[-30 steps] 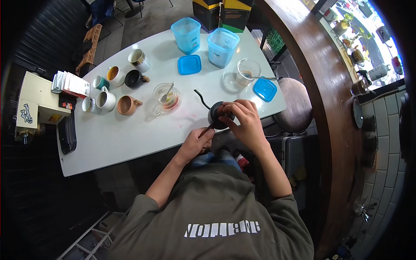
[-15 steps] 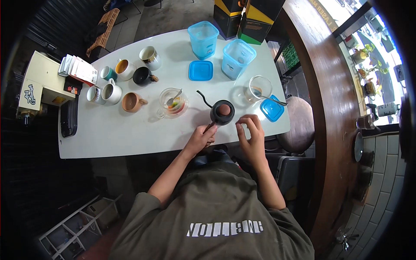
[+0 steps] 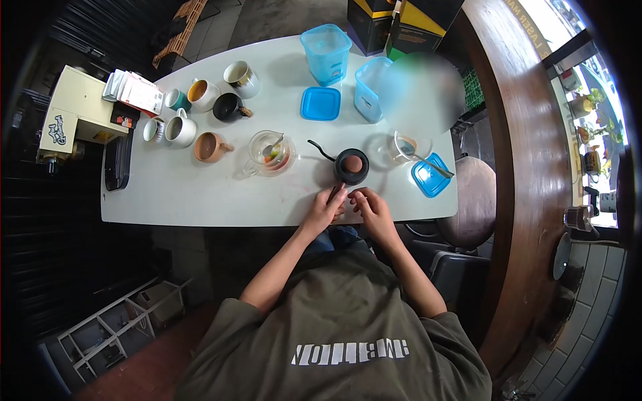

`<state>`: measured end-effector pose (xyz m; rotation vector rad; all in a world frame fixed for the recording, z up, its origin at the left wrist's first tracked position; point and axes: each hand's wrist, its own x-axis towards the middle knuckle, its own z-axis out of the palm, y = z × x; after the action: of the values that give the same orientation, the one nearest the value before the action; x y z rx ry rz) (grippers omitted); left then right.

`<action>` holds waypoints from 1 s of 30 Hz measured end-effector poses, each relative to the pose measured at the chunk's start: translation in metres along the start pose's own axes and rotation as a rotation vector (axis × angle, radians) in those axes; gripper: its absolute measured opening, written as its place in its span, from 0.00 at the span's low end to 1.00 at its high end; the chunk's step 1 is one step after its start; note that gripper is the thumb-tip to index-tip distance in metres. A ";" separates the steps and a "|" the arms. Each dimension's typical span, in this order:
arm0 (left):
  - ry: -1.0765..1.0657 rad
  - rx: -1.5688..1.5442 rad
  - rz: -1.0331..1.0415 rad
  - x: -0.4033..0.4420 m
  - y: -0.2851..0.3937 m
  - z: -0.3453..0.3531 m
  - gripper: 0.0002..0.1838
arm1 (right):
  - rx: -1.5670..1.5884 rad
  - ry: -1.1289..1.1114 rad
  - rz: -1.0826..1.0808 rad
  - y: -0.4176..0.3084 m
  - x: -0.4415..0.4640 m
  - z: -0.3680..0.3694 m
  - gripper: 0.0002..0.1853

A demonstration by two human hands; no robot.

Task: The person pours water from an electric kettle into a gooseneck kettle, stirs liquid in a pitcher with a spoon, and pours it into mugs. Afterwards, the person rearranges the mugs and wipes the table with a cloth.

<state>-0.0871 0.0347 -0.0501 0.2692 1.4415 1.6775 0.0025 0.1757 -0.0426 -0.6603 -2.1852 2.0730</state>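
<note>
Here's the left hand (image 3: 326, 208), fingers wrapped round the handle (image 3: 340, 188) of the black kettle (image 3: 352, 167), right at the table's near edge! Brown knob (image 3: 352, 164) on top, thin curved spout (image 3: 322, 150) reaching out to the left; whether the base meets the table (image 3: 200, 194), I can't tell. Over to the right hand (image 3: 372, 208): just beside the left, fingers curled, the thumb close to them, though I can't tell whether the tips press together or meet the handle. Left of the kettle sits a glass jug (image 3: 263, 160), spoon (image 3: 273, 143) inside, colourful bits at the bottom. Off to the right, a clear cup (image 3: 405, 144) with a long spoon (image 3: 433, 165) leaning out over a blue lid (image 3: 429, 182)!
</note>
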 end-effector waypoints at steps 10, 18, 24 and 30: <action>0.256 0.818 0.148 -0.045 0.062 -0.048 0.23 | 0.575 -0.191 0.207 -0.004 0.004 0.036 0.19; 0.660 0.809 0.548 -0.043 0.045 -0.189 0.08 | 1.117 0.131 0.222 -0.006 0.002 0.082 0.14; 0.582 0.783 0.495 -0.020 0.022 -0.230 0.09 | 0.778 0.482 0.210 -0.007 0.010 0.091 0.18; 0.566 0.701 0.444 -0.024 0.029 -0.229 0.11 | 0.724 0.504 0.237 -0.039 -0.005 0.104 0.18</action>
<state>-0.2379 -0.1385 -0.0847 0.5590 2.5366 1.5861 -0.0372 0.0761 -0.0140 -1.1949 -1.0340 2.2468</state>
